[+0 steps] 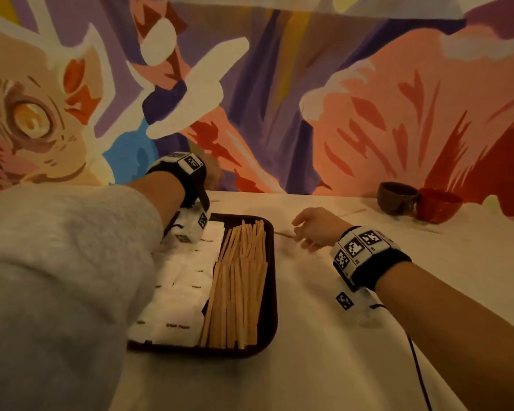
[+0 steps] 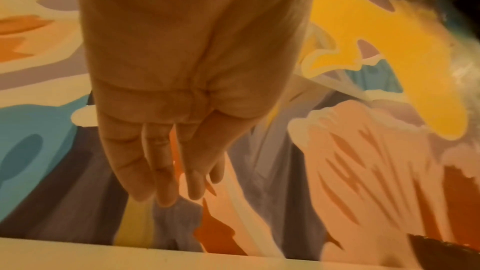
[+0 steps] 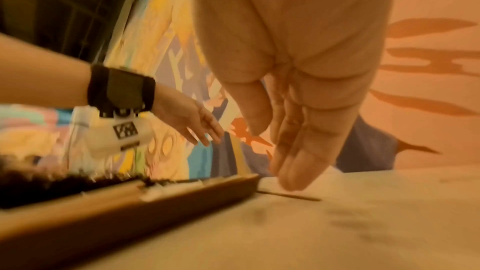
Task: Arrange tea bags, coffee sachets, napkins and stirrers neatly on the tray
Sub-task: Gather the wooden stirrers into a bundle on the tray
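While my right hand (image 1: pixel 315 229) hovers with fingers straight and empty over a loose stirrer (image 3: pixel 288 195) just right of the tray (image 1: pixel 272 292), my left hand (image 3: pixel 192 124) reaches past the tray's far edge, fingers relaxed and holding nothing. Stirrers (image 1: pixel 238 289) and white sachets (image 1: pixel 181 292) already fill the tray. Next, I judge, comes a pinch on that stray stick. Pale table (image 1: pixel 339 351); two bowls (image 1: pixel 398 197) far right; painted wall (image 1: pixel 309 84) behind.

Grey sleeve (image 1: pixel 57 262), blk/wht tagged wristbands (image 1: pixel 359 253)

Pale worktop (image 1: pixel 324 336) with tray and cups

Dark tray (image 1: pixel 272 321) sits left; one loose stirrer (image 1: pixel 284 234) beside it; two cups (image 1: pixel 419 203) far right of the tray.
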`<state>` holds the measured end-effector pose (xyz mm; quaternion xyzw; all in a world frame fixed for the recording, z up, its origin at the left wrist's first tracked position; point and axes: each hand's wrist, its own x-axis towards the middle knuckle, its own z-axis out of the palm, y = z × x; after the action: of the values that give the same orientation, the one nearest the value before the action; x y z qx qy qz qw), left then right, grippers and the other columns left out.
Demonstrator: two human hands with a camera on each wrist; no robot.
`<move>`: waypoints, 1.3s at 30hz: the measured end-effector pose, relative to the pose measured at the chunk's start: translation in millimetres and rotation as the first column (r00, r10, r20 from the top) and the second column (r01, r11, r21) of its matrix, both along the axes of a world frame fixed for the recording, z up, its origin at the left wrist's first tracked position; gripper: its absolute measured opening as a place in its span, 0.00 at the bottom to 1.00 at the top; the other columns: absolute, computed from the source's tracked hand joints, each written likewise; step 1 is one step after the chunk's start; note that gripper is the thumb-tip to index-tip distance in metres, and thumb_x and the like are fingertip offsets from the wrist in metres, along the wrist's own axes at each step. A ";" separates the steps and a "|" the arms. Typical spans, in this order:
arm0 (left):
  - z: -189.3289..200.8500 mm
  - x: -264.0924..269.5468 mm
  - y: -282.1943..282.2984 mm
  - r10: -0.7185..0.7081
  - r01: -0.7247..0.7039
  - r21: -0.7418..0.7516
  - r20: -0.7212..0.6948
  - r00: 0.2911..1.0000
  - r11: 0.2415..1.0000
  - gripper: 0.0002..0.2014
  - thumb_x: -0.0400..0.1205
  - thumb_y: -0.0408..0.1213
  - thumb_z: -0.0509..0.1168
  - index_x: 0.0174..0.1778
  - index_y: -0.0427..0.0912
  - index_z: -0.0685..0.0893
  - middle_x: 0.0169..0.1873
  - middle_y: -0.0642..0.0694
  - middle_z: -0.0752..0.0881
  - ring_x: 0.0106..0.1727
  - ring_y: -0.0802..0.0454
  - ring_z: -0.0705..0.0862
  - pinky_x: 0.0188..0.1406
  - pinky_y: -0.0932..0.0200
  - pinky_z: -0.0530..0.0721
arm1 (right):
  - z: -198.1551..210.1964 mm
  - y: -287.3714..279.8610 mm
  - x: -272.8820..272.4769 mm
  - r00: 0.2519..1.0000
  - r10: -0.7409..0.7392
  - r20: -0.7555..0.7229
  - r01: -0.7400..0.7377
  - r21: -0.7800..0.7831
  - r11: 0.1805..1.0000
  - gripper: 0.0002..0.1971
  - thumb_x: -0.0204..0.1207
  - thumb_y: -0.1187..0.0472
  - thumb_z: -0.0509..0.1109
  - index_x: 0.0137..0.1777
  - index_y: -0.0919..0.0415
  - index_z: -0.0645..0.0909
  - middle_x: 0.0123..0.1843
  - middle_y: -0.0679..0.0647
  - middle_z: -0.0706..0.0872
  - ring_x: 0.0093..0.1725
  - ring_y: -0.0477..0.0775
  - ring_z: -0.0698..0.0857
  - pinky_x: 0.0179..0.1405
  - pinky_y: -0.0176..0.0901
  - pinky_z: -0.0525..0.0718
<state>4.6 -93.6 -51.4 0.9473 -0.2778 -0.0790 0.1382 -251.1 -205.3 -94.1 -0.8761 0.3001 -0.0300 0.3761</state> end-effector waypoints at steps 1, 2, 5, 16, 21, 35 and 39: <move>3.0 7.1 -5.9 -0.006 0.005 0.045 0.018 1.000 0.999 0.19 0.76 0.39 0.70 0.62 0.38 0.84 0.60 0.39 0.85 0.61 0.37 0.84 0.61 0.43 0.83 | -1.9 -9.8 5.0 0.999 0.017 -0.049 -0.024 -0.151 0.988 0.16 0.80 0.65 0.64 0.66 0.63 0.78 0.57 0.62 0.85 0.52 0.60 0.86 0.54 0.49 0.84; -0.2 18.5 -13.7 0.002 0.001 0.113 -0.024 1.000 0.994 0.22 0.73 0.43 0.71 0.63 0.41 0.84 0.61 0.42 0.85 0.61 0.38 0.83 0.61 0.43 0.82 | -4.4 -18.6 10.6 0.993 0.038 -0.114 -0.069 -0.278 0.958 0.16 0.80 0.64 0.64 0.67 0.62 0.79 0.62 0.60 0.83 0.59 0.60 0.84 0.58 0.47 0.81; -38.4 114.5 -44.1 0.045 -0.013 0.284 -0.104 0.994 0.959 0.33 0.60 0.54 0.74 0.62 0.50 0.84 0.59 0.48 0.84 0.58 0.42 0.84 0.59 0.44 0.83 | -12.9 -36.3 31.3 0.960 0.090 -0.265 -0.198 -0.416 0.887 0.18 0.80 0.59 0.66 0.69 0.59 0.79 0.69 0.56 0.79 0.67 0.57 0.78 0.66 0.43 0.73; -95.3 202.4 -75.4 0.029 0.018 0.458 -0.096 0.995 0.889 0.29 0.56 0.56 0.81 0.51 0.48 0.85 0.55 0.43 0.83 0.52 0.41 0.85 0.56 0.45 0.85 | -27.2 -64.7 78.4 0.909 0.176 -0.377 -0.334 -0.409 0.849 0.12 0.74 0.63 0.71 0.57 0.65 0.84 0.57 0.59 0.85 0.55 0.57 0.82 0.50 0.40 0.77; -64.2 106.4 -63.4 -0.084 0.090 0.562 -0.036 0.996 0.822 0.15 0.67 0.46 0.79 0.38 0.44 0.82 0.43 0.47 0.84 0.52 0.44 0.85 0.53 0.52 0.85 | -25.9 -86.9 64.7 0.883 -0.015 -0.469 -0.254 -0.504 0.825 0.16 0.80 0.66 0.63 0.67 0.70 0.76 0.68 0.64 0.79 0.67 0.62 0.78 0.60 0.43 0.76; -45.0 81.9 -64.4 -0.255 0.145 0.758 0.029 0.967 0.636 0.09 0.70 0.38 0.79 0.40 0.45 0.85 0.45 0.48 0.85 0.49 0.49 0.84 0.46 0.59 0.83 | -31.1 -211.2 -3.9 0.864 -0.355 -0.356 0.090 -0.585 0.806 0.17 0.82 0.68 0.57 0.69 0.73 0.74 0.68 0.67 0.77 0.70 0.67 0.75 0.70 0.50 0.70; -69.9 124.6 -73.3 -0.270 0.134 0.769 0.052 0.961 0.626 0.17 0.60 0.53 0.82 0.36 0.53 0.83 0.48 0.54 0.86 0.55 0.50 0.85 0.60 0.54 0.83 | -47.7 -237.2 -23.0 0.802 -0.421 -0.423 0.083 -0.619 0.781 0.17 0.84 0.59 0.56 0.67 0.64 0.77 0.64 0.59 0.81 0.65 0.61 0.79 0.71 0.52 0.72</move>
<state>129.2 -166.9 -121.3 0.8835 -0.3343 -0.1254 -0.3032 -274.1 -442.4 -141.8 -0.8683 0.4899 0.0771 -0.0128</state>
